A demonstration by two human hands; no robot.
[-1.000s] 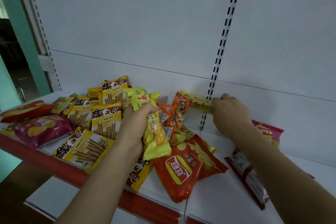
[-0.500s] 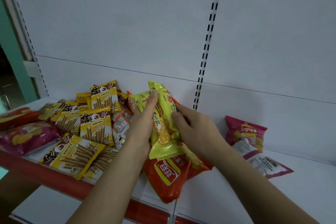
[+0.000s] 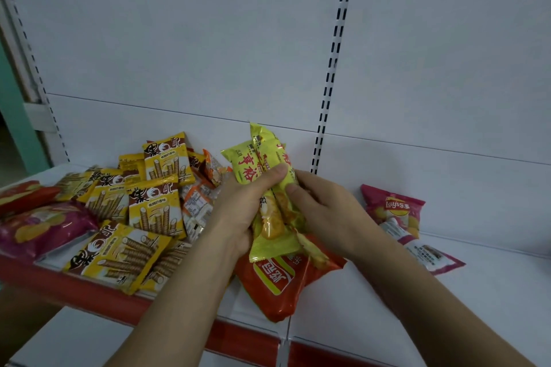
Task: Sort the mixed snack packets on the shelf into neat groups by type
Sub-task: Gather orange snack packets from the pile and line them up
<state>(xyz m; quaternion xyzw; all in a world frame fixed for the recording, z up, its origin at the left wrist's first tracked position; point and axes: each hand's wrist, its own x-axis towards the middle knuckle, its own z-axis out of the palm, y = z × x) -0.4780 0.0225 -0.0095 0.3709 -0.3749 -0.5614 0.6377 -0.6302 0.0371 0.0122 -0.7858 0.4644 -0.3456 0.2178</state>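
**Gathering the yellow-green packets**

Fingers of my left hand (image 3: 238, 214) curl round the yellow-green packets (image 3: 265, 188), thumb clamped across; right hand (image 3: 325, 208) pinches the same bundle, held just above the orange chip bag (image 3: 280, 280). I'd square the edges before setting them right of that bag, short of the pink Lay's bag (image 3: 393, 208).

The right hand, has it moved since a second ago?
Yes. The right hand came left from beside the slotted upright onto the yellow packets.
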